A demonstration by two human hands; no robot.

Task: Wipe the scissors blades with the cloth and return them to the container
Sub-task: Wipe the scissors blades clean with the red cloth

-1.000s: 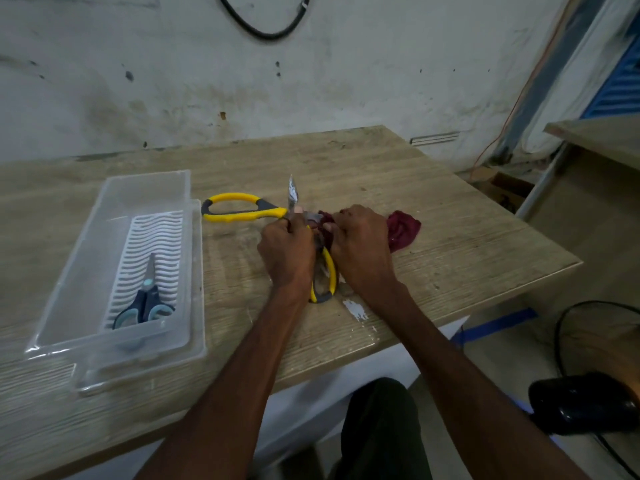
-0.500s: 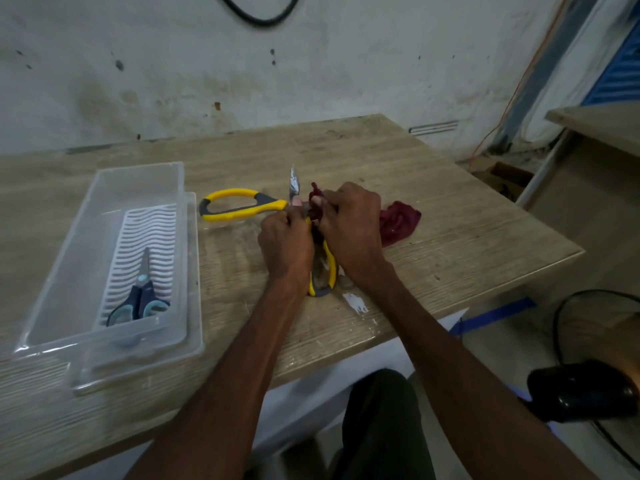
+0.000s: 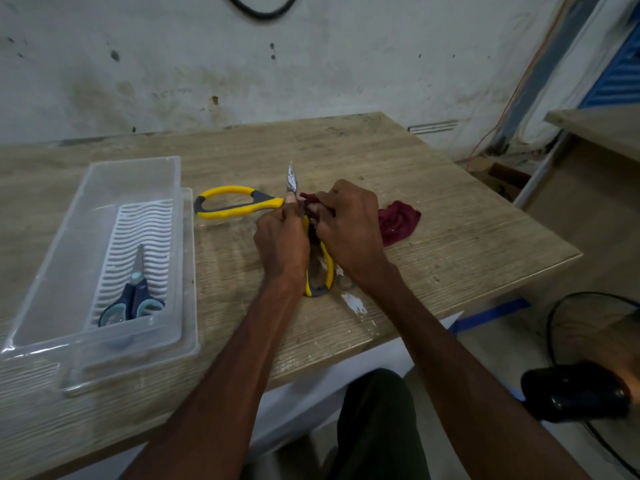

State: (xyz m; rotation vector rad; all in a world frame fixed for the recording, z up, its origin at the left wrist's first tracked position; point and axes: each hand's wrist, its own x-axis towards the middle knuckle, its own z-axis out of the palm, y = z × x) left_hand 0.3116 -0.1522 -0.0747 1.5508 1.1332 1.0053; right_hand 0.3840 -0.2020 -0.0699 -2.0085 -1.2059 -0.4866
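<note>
Yellow-handled scissors (image 3: 235,202) lie spread wide on the wooden table, one handle pointing left, the other toward me between my wrists. My left hand (image 3: 282,240) grips them near the pivot, and one blade tip sticks up above its fingers. My right hand (image 3: 349,230) pinches a maroon cloth (image 3: 398,221) against the other blade, which is hidden under the cloth and fingers. The rest of the cloth trails to the right on the table. A clear plastic container (image 3: 62,271) stands at the left.
Inside the container, small blue-handled scissors (image 3: 133,299) lie on a white ribbed insert (image 3: 149,237). The table's front edge (image 3: 415,327) runs close to my arms. A black fan (image 3: 578,393) and cables sit on the floor at the right.
My right hand has slid with the cloth up along the blade toward the pivot, nearer my left hand. The left hand and scissors have stayed in place.
</note>
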